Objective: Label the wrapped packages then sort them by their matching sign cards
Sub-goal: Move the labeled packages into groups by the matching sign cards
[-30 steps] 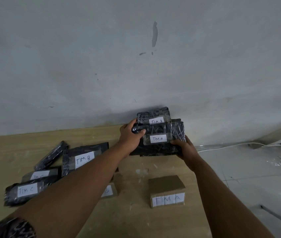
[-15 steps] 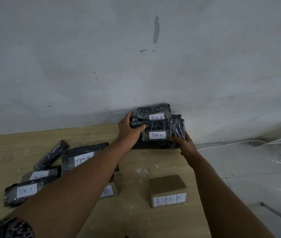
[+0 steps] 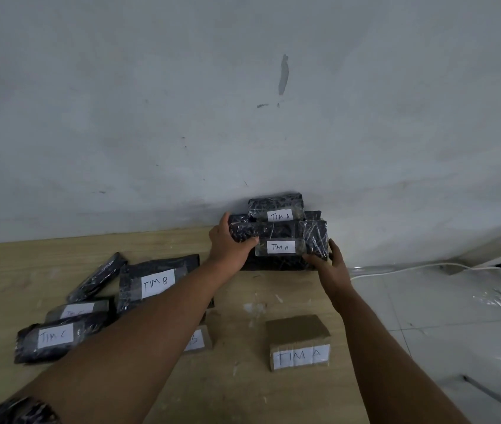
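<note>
A stack of black wrapped packages leans against the wall at the far side of the wooden board. The front package [image 3: 283, 237] carries a white "TIM A" label, and another "TIM A" package [image 3: 275, 205] sits behind and above it. My left hand [image 3: 231, 244] grips the front package's left end, thumb over its top. My right hand [image 3: 332, 264] holds its lower right corner. A cardboard sign card [image 3: 299, 341] marked "TIM A" stands nearer to me. At the left lie a "TIM B" package [image 3: 157, 281] and "TIM C" packages [image 3: 56, 336].
A second sign card [image 3: 197, 339] shows partly behind my left forearm. The wooden board [image 3: 243, 393] ends at the right, where white tiled floor [image 3: 457, 316] holds a white cable [image 3: 411, 266]. A grey wall [image 3: 243, 117] closes off the far side.
Both hands lowered the front "TIM A" package onto the stack by the wall; it now rests there instead of being held up.
</note>
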{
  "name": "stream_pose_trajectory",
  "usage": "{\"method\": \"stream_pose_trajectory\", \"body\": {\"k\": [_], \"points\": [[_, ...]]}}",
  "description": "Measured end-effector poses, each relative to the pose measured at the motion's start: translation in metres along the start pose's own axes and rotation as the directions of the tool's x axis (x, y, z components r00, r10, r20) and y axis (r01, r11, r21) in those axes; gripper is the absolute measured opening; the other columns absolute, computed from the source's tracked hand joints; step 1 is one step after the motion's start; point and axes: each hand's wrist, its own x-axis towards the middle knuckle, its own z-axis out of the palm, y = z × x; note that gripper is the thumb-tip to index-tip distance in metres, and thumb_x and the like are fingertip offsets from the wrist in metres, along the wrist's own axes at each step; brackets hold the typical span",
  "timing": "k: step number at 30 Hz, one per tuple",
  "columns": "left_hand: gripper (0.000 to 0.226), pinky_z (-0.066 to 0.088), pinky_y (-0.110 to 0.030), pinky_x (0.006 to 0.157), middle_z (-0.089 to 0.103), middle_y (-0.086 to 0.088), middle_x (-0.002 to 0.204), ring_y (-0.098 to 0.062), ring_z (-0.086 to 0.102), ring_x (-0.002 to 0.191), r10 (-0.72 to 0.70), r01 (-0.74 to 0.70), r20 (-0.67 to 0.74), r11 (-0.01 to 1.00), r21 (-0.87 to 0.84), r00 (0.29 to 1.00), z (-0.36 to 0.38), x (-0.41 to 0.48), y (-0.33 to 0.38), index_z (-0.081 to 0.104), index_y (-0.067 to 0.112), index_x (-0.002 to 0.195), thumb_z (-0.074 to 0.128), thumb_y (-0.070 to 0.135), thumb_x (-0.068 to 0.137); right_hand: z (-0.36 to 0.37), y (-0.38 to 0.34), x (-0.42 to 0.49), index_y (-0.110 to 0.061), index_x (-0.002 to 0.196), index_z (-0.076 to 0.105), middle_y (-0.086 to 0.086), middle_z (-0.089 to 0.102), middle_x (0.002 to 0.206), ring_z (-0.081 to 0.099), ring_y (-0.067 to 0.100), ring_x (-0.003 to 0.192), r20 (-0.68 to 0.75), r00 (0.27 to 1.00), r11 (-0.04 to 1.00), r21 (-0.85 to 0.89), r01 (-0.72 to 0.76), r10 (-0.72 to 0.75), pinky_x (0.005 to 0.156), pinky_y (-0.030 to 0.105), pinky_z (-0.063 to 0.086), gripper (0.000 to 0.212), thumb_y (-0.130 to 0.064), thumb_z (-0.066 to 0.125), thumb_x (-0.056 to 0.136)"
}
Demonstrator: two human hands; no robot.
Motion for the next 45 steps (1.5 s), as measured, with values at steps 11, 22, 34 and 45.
{"method": "stream_pose_trajectory", "body": {"k": [11,22,34,45], "points": [[0.062,0.031,-0.02,0.105,0.039,-0.003,0.152,-0.017,0.045,0.138,0.219,-0.212,-0.159,0.975,0.063,0.963,-0.019,-0.046,0.017,0.04,0.021,0.152,0.069,0.023,0.097,0.032,-0.011,-0.06,-0.025,0.141,0.054,0.005,0.047,0.143,0.045,0.025,0.134,-0.364,0.87,0.92,-0.327,0.216,-0.333,0.102,0.038,0.046,0.054,-0.021,0.075,0.091],[0.033,0.052,-0.016,0.089,0.062,0.014,0.12,0.0,0.06,0.111,0.372,-0.405,-0.28,0.911,-0.072,0.885,-0.11,-0.134,-0.026,0.06,0.028,0.122,0.065,0.009,0.096,0.13,-0.015,-0.143,-0.031,0.11,0.065,-0.008,0.054,0.115,0.055,0.014,0.103,-0.152,0.826,0.792,-0.418,0.445,-0.544,0.09,0.044,0.057,0.039,0.0,0.073,0.087],[0.024,0.046,-0.004,0.071,0.064,0.016,0.109,0.005,0.061,0.098,0.178,-0.203,-0.294,0.977,-0.059,0.939,-0.241,-0.191,-0.143,0.062,0.03,0.113,0.059,0.011,0.099,0.252,-0.005,-0.232,-0.029,0.1,0.069,-0.009,0.061,0.108,0.06,0.003,0.093,0.015,0.863,0.811,-0.336,0.48,-0.505,0.079,0.024,0.058,0.039,0.008,0.066,0.088],[0.058,0.045,-0.029,0.091,0.053,0.003,0.141,-0.014,0.054,0.124,-0.045,0.062,0.068,0.961,-0.269,0.997,-0.279,-0.183,-0.175,0.043,0.025,0.144,0.067,0.047,0.097,0.278,-0.001,-0.248,-0.029,0.13,0.051,0.002,0.061,0.125,0.063,0.011,0.1,-0.214,0.95,0.961,-0.208,0.182,-0.226,0.086,0.036,0.054,0.047,-0.038,0.079,0.093]]}}
